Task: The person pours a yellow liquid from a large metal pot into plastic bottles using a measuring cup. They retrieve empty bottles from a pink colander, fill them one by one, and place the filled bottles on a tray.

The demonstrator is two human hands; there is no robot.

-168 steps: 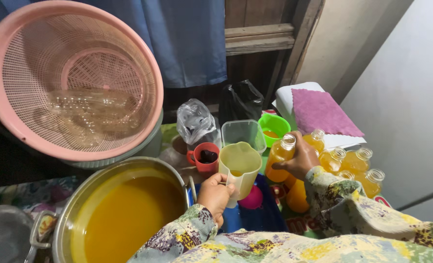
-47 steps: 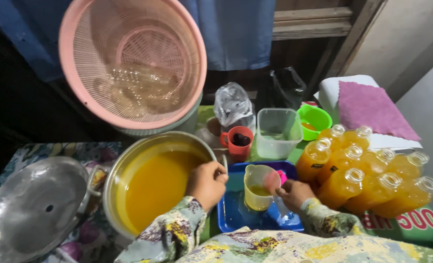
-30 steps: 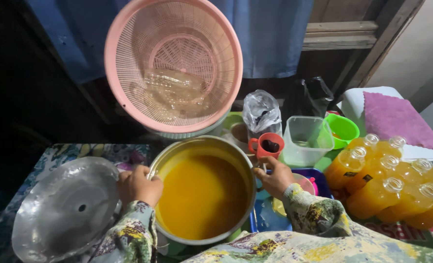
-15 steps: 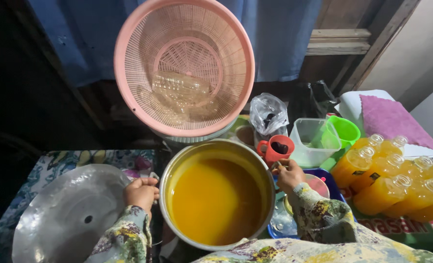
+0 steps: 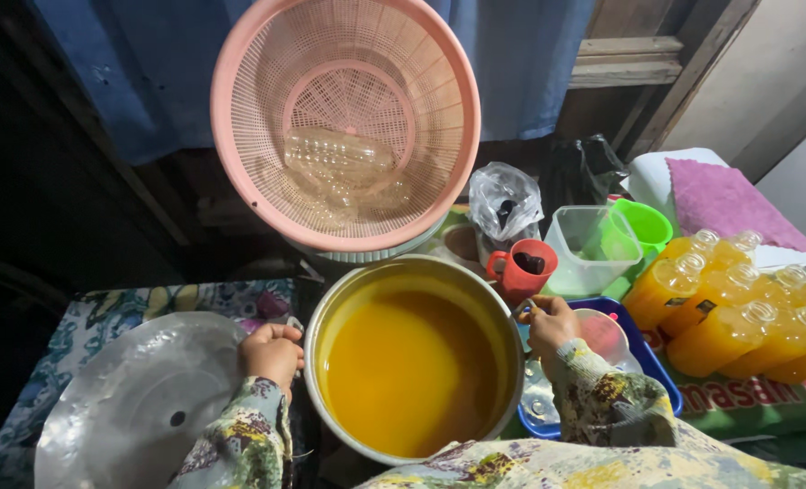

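Observation:
A large metal pot (image 5: 316, 333) full of orange-yellow liquid (image 5: 412, 371) stands in front of me. My left hand (image 5: 272, 356) is closed on the pot's left handle. On the opposite side my right hand (image 5: 550, 323) grips the right handle at the rim. The pot's round metal lid (image 5: 131, 398) lies flat to the left, right beside my left hand.
A pink plastic basket (image 5: 344, 122) with clear empty bottles leans behind the pot. A red mug (image 5: 522, 268), a plastic bag (image 5: 504, 201), a clear container (image 5: 591, 249) and a green cup (image 5: 637, 228) stand at the back right. Several capped bottles of orange drink (image 5: 738, 312) lie right, beside a blue tray (image 5: 640, 349).
My right hand put down the yellow jug and both hands took the pot's handles. The view has shifted left, so the pot is now central.

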